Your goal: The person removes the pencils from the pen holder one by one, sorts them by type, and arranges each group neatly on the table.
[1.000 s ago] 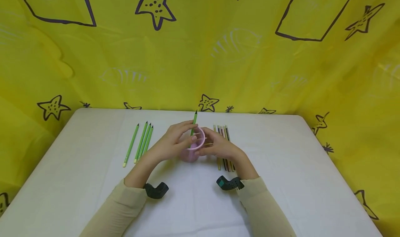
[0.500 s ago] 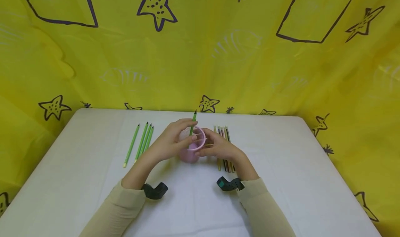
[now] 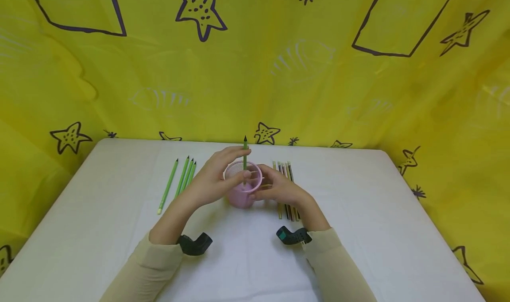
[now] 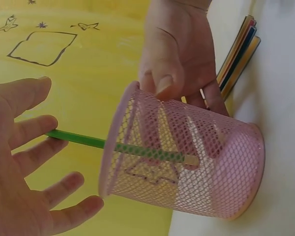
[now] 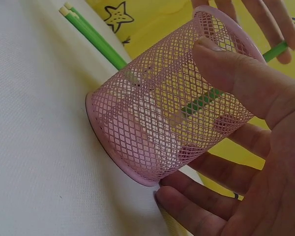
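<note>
A pink mesh pencil cup (image 3: 241, 199) stands in front of the person, mouth upward. The right hand (image 3: 283, 187) holds its side, thumb near the rim and fingers around the wall, as the right wrist view shows. A green pencil (image 4: 83, 139) with a black point up reaches through the mouth into the cup. Its pale eraser end (image 4: 191, 160) shows through the mesh, above the solid-coloured base. The left hand (image 3: 218, 178) holds this pencil with its fingers near the point end, over the cup's rim. The pencil's point is hidden behind fingers in the left wrist view.
Several green pencils (image 3: 169, 184) lie left of the cup, points away from the person. Several dark and gold striped pencils (image 3: 287, 173) lie to the right, partly under the right forearm. A white cloth covers the table (image 3: 358, 213); a yellow patterned curtain (image 3: 247, 80) hangs behind.
The pencil has swung from a rightward lean to nearly upright, its point shifting slightly left. The left hand has moved slightly left and up, showing more of the cup's mouth. The right hand stays put.
</note>
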`<state>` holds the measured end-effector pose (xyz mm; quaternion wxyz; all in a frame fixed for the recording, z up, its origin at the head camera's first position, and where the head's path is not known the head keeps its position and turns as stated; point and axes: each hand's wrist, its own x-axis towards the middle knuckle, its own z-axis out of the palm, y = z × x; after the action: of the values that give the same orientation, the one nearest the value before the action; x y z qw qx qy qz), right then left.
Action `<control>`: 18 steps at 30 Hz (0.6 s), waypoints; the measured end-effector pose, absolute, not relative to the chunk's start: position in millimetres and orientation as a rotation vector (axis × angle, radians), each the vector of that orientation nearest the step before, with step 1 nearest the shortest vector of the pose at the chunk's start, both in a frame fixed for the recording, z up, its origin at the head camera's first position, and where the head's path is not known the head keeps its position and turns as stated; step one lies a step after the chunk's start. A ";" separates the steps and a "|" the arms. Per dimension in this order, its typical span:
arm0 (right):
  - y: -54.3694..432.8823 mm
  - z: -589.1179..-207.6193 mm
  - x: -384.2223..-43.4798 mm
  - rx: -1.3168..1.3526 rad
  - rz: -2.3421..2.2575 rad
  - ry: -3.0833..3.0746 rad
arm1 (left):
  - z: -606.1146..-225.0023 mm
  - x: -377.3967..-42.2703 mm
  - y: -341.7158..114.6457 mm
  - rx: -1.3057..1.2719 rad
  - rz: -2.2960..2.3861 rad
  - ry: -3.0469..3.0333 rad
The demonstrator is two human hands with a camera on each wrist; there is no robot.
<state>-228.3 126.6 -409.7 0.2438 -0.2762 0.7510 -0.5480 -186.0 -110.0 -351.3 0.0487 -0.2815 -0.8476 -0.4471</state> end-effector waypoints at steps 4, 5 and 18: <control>126.8 -409.6 -228.2 -0.755 -1.489 2.061 | -346.3 -183.5 -112.7 -0.863 -1.334 -2.544; 127.0 -409.5 -228.1 -0.755 -1.487 2.064 | -344.8 -183.0 -113.2 -0.870 -1.330 -2.529; 127.1 -407.4 -225.9 -0.734 -1.491 2.062 | -323.8 -175.0 -128.0 -0.872 -1.459 -2.338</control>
<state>-225.9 127.1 -407.4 0.2439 -0.2687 0.7551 -0.5461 -175.0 -128.0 -323.8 0.1251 -0.2994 -0.8025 -0.5006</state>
